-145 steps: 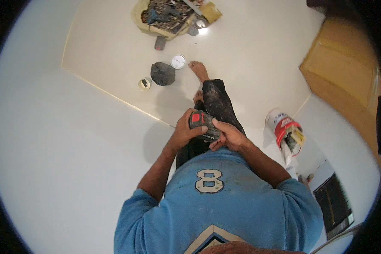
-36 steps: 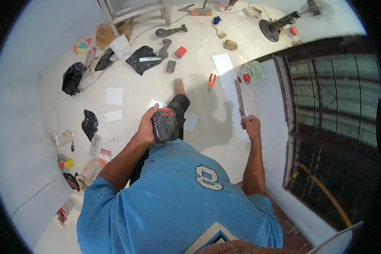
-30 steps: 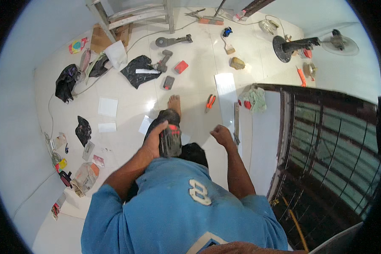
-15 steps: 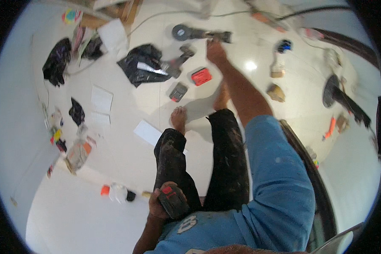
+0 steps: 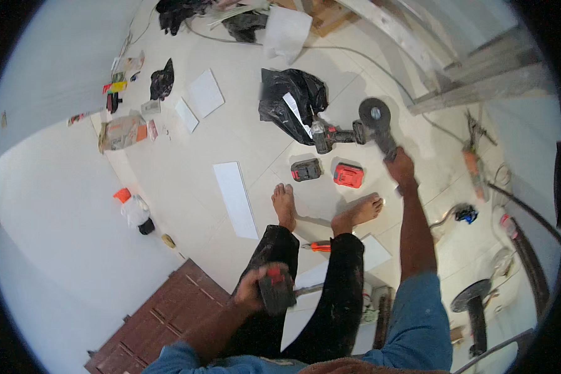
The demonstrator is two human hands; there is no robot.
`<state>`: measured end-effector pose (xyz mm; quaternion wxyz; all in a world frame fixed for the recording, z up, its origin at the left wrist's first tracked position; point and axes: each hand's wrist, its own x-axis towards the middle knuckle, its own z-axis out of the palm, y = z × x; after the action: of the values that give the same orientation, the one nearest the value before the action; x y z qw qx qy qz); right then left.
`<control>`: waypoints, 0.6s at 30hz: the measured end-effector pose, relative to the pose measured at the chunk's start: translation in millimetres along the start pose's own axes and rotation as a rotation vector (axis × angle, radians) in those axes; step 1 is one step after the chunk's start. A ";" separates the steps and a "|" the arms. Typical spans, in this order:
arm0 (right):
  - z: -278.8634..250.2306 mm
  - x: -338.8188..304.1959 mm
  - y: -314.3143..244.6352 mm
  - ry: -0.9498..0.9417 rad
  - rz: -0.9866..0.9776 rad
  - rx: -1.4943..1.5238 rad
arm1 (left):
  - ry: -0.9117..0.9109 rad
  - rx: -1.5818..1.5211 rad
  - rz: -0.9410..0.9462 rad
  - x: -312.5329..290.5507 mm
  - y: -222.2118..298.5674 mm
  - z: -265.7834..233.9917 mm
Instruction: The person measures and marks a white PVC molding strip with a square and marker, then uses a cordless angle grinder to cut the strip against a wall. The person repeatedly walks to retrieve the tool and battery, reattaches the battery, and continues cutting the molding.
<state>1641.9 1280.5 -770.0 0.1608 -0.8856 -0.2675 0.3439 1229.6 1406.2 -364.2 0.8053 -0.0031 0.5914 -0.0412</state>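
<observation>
My left hand is closed around a black battery pack with a red patch, held above my left thigh. With my arm stretched out to the far right, my right hand grips an angle grinder by its dark body. The grinder's round disc points away from me. Left of it, a cordless drill lies on the floor against a black plastic bag. Between my feet and the drill are a black battery pack and a red battery-like block.
Orange-handled pliers lie between my legs, near a white tile. Wooden trestle legs stand at the far right. A cable crosses the floor. A disc on a dark stand and a brown panelled door flank me.
My right hand has taken hold of the grinder, which has swung round and sits nearer. My left hand keeps the battery pack. The view has turned, bringing the trestle and door in.
</observation>
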 end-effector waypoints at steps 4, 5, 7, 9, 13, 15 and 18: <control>-77.7 -151.6 -101.2 0.093 -0.013 0.702 | -0.007 -0.215 0.148 60.5 24.4 -1.8; -97.3 -181.4 -131.0 0.174 -0.068 0.903 | 0.019 -0.350 0.151 76.4 35.8 9.3; -175.3 -263.5 -211.5 0.196 0.096 1.149 | -0.469 -0.314 0.149 98.9 52.7 5.5; -220.4 -296.2 -265.1 0.260 0.120 1.357 | -0.142 -0.156 0.203 63.6 85.6 94.1; -240.7 -300.5 -319.1 0.483 -0.165 1.546 | -0.175 -0.153 0.231 57.0 101.9 136.8; -245.7 -293.3 -322.6 0.520 -0.284 1.487 | -0.183 -0.164 0.218 52.3 112.2 151.6; -249.5 -294.9 -333.8 0.548 -0.264 1.604 | -0.196 -0.181 0.240 45.0 108.6 156.9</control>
<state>1511.2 1351.8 -281.7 0.8361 -0.5177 0.0039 0.1816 1399.3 1504.4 -365.7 0.8546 -0.0091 0.5076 0.1092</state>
